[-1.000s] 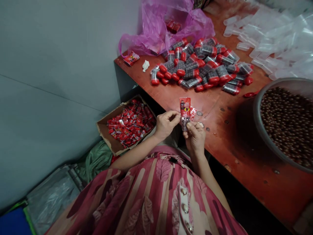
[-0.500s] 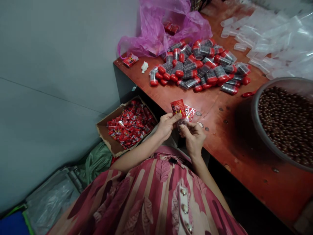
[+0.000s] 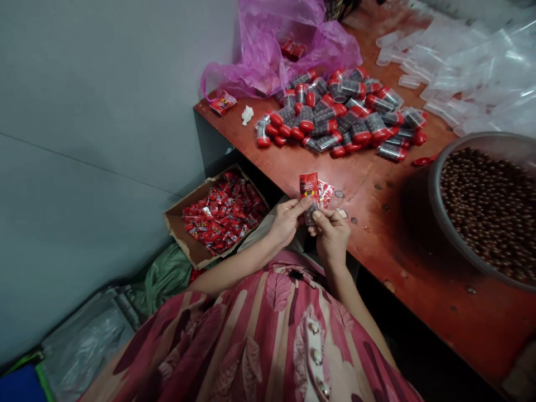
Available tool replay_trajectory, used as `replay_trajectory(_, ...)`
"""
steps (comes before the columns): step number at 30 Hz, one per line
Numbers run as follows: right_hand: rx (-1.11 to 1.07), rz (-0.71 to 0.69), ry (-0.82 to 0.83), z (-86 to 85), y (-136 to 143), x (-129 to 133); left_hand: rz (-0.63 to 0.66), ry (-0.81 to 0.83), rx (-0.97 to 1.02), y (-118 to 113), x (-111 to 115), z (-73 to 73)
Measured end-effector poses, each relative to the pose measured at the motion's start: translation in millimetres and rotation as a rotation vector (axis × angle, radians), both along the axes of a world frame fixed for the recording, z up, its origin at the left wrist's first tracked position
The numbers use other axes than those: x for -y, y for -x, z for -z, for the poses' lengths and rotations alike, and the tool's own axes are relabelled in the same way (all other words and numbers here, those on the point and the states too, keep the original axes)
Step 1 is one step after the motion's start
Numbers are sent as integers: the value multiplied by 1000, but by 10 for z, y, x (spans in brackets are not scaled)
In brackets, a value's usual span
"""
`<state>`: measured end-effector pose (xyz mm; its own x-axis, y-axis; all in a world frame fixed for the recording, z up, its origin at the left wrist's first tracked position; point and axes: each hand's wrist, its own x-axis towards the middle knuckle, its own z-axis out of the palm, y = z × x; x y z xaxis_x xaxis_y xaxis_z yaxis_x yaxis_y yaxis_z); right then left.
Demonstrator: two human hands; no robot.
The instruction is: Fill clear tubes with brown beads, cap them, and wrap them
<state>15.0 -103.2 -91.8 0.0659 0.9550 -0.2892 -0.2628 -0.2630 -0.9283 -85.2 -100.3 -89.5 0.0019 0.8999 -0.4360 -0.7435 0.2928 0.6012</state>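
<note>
My left hand (image 3: pixel 287 221) pinches a red printed wrapper (image 3: pixel 309 182) under its thumb, in front of the table edge. The lower end of the wrapper meets a small clear tube (image 3: pixel 310 214) with dark contents. My right hand (image 3: pixel 333 230) grips that tube from the right between thumb and fingers. How far the tube sits inside the wrapper cannot be made out. Further red-and-white wrappers (image 3: pixel 325 194) lie on the table just behind my fingers. Beyond them is a pile of filled clear tubes with red caps (image 3: pixel 330 117).
A cardboard box (image 3: pixel 178 226) full of red wrapped pieces stands low on the left. To the right sits a large tub (image 3: pixel 438 206) of brown balls. Empty clear tubes (image 3: pixel 473 72) are heaped at the back right. A pink plastic bag (image 3: pixel 259 39) lies behind the pile.
The red wrapper stands more upright and has shifted slightly right and down. My left hand has moved a little right, and my right thumb sits higher on the tube.
</note>
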Motion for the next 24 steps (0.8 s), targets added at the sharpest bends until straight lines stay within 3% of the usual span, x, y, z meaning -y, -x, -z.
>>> replay_trajectory(3,-297,-80,148,11,-5,-61,59,-51,153,26,-10,6)
replay_trajectory(5,-368,-143,226,31,-2,-61,111,-65,195,44,-22,11)
replay_trajectory(8,-274,-198,188,43,-3,-4,146,-44,141,65,-46,3)
replay_trajectory(12,12,-236,1,11,-22,85,-27,-4,8,58,-81,-23)
replay_trajectory(15,147,-210,-32,18,-24,120,-10,-4,-57,22,-77,-29)
replay_trajectory(21,130,-129,16,80,2,137,69,-10,-117,-11,-8,10)
replay_trajectory(24,117,-145,33,33,0,121,82,-113,-368,59,-5,47)
